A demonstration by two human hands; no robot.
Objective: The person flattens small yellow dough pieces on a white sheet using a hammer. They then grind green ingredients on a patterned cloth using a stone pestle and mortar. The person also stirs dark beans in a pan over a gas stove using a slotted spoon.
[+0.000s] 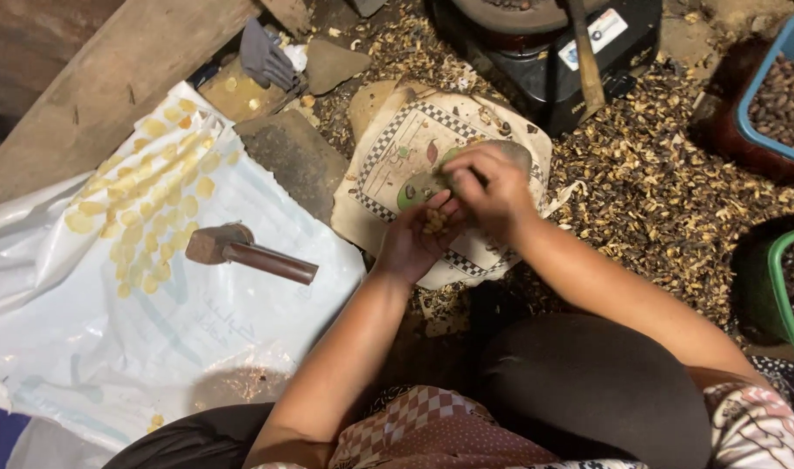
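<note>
Glossy white plastic sheet, rough wooden plank, matt printed cloth, blue plastic basket.

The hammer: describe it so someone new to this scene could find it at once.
Look at the big white plastic sheet on the left. The hammer lies near its middle, right of the scattered pale yellow kernels. It is the only tool there, with a brown block head and dark round handle.
</note>
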